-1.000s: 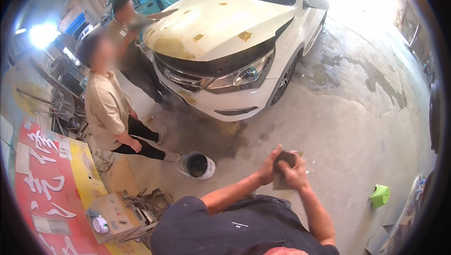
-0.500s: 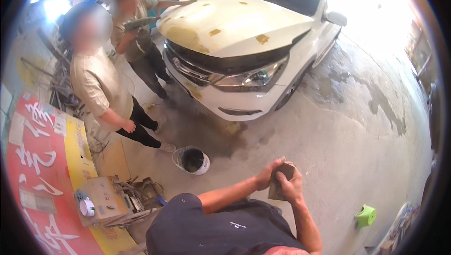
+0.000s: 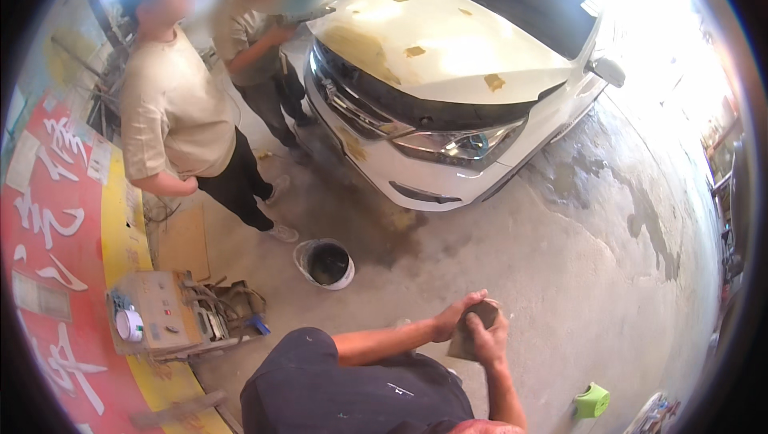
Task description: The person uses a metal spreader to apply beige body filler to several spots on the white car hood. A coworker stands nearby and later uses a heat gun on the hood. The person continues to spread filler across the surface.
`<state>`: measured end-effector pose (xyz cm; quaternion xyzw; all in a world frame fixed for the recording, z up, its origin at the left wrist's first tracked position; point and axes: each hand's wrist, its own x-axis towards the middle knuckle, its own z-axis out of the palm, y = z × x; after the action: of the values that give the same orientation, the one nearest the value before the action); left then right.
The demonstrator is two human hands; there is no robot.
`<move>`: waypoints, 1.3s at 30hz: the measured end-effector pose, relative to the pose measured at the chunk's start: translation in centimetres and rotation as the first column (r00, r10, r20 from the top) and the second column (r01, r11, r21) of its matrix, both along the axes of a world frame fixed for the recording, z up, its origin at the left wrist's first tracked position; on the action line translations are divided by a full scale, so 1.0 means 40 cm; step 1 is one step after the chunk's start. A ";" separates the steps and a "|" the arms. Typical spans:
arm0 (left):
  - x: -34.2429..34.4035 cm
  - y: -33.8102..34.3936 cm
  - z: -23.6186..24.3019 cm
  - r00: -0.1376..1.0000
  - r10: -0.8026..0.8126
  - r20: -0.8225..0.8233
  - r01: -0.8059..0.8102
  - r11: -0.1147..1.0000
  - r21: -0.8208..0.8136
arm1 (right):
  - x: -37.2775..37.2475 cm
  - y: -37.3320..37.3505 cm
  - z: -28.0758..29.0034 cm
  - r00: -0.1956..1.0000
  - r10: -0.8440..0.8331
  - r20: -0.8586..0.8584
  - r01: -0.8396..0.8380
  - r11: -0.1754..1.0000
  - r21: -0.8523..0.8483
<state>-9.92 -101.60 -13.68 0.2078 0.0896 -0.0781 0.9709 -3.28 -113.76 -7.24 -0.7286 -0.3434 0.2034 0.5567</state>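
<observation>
In front of my torso, my right hand (image 3: pixel 490 336) is closed on a flat, dark grey-brown sheet (image 3: pixel 461 344) that looks like sandpaper. Its thumb presses on the sheet's upper face. My left hand (image 3: pixel 454 316) meets the right one at the sheet's far left side, its fingers closed against the edge and partly hidden. Beyond them stands a white car (image 3: pixel 448 42), its raised-edge hood marked with yellowish-brown patches. A person (image 3: pixel 268 42) at the car's left holds a long grey tool (image 3: pixel 308 15) and rests the other hand on the hood.
A white bucket (image 3: pixel 346 279) with dark contents stands on the concrete floor. Another person (image 3: pixel 172 106) stands behind it. At left are a dusty machine (image 3: pixel 160 306) with a white tub (image 3: pixel 129 326) on it and a red-and-yellow sign (image 3: pixel 60 258). A green stool (image 3: pixel 592 400) is at lower right.
The view has shifted, so the car sits farther right. Both my hands keep hold of the sheet, which is turned slightly. The nearer person's forearm is now bent across the waist.
</observation>
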 end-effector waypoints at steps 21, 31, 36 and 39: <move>-0.423 -0.079 0.052 1.000 -0.018 0.002 0.017 0.979 0.203 | -0.413 -0.120 -0.004 0.970 -0.209 -0.122 0.215 0.976 0.041; -0.799 -0.020 0.165 0.980 0.046 -0.196 -0.020 0.991 0.131 | -0.719 -0.030 0.087 0.948 -0.021 -0.318 0.046 0.996 0.072; -0.837 0.032 0.091 0.995 0.094 -0.040 -0.088 0.987 0.136 | -0.844 0.043 0.089 0.996 -0.083 0.041 0.076 0.985 0.156; -0.929 0.114 0.115 0.991 0.130 -0.010 -0.127 0.981 0.143 | -0.836 0.136 0.151 0.964 -0.034 -0.265 0.044 0.999 0.032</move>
<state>-47.07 -97.05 -9.07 0.2694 0.1177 -0.0106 0.9557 -36.71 -108.32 -1.20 -0.6910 -0.2554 0.2813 0.6149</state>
